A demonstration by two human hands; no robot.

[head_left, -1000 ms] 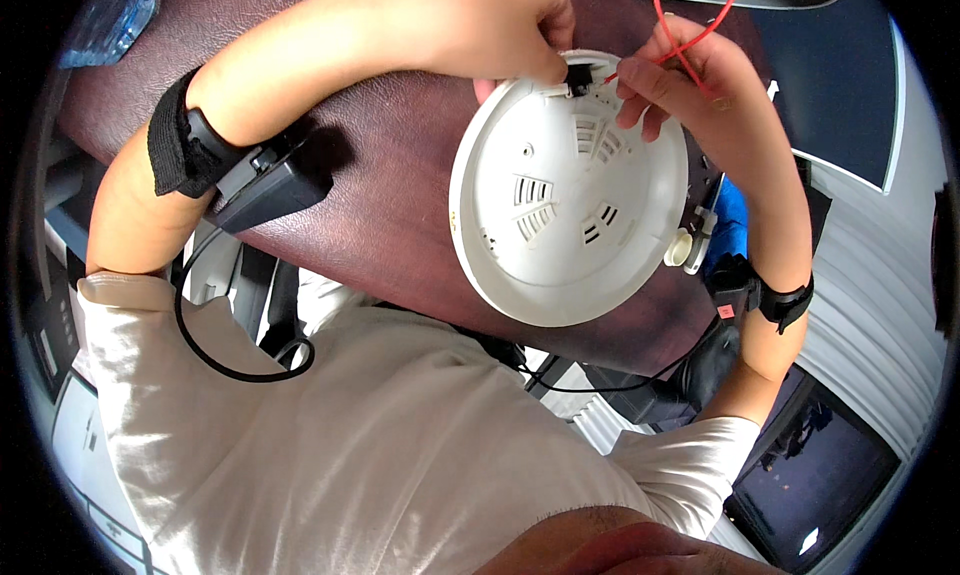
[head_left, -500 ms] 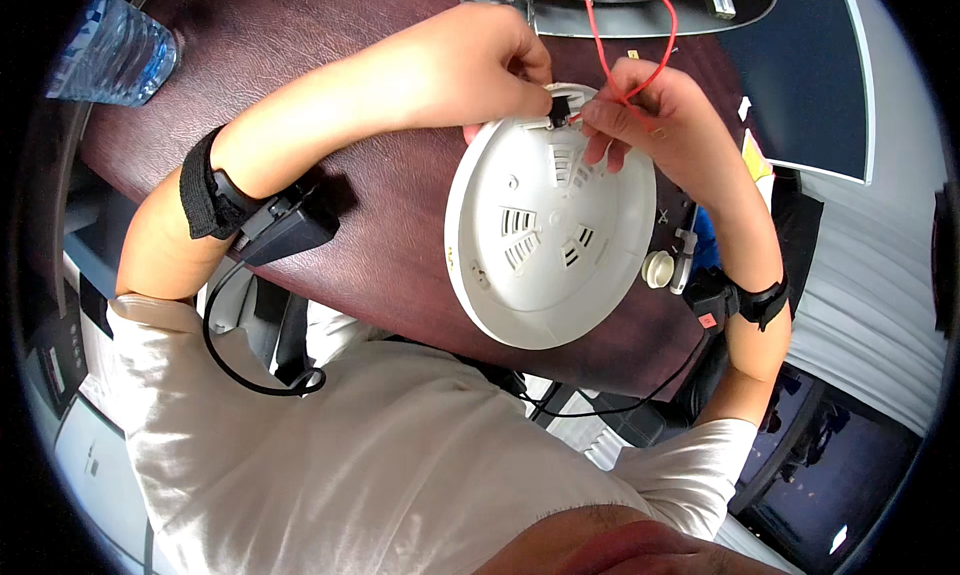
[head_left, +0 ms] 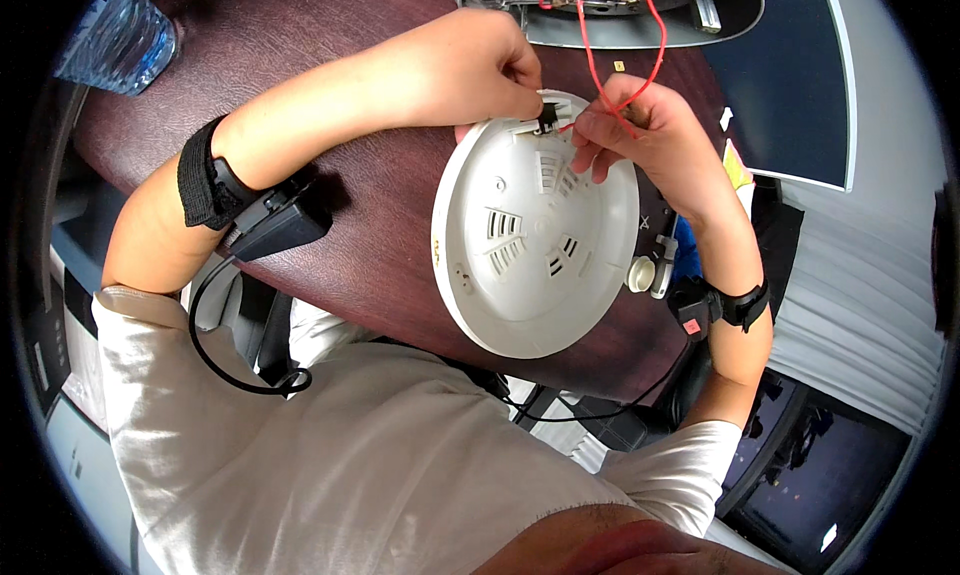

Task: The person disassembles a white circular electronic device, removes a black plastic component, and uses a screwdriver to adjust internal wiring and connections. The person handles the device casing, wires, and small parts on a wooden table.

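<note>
A round white plastic cover (head_left: 520, 295) with vent slots stands tilted over the table, its inner side showing. My left hand (head_left: 490, 70) is closed on the cover's upper left rim, fingers partly hidden behind it. Close to those fingertips sits a small black switch-like part (head_left: 548, 118) inside the rim. My right hand (head_left: 635, 125) pinches a red wire (head_left: 590, 60), whose end points at the black part; whether they touch I cannot tell. The wire loops up to an opened appliance body (head_left: 640, 20) with metal terminals at the far edge.
A clear blue-tinted bottle (head_left: 120, 40) is at the far left. Beside the cover's right edge lie a small round cream cap (head_left: 640, 274) and a grey fitting (head_left: 664, 265). Black boxes are strapped to both forearms, with black cables trailing from them. The table (head_left: 380, 215) is dark red-brown.
The whole scene has shifted slightly left in view. Both hands keep their grips on the cover and the red wire, with the wire end still near the black part.
</note>
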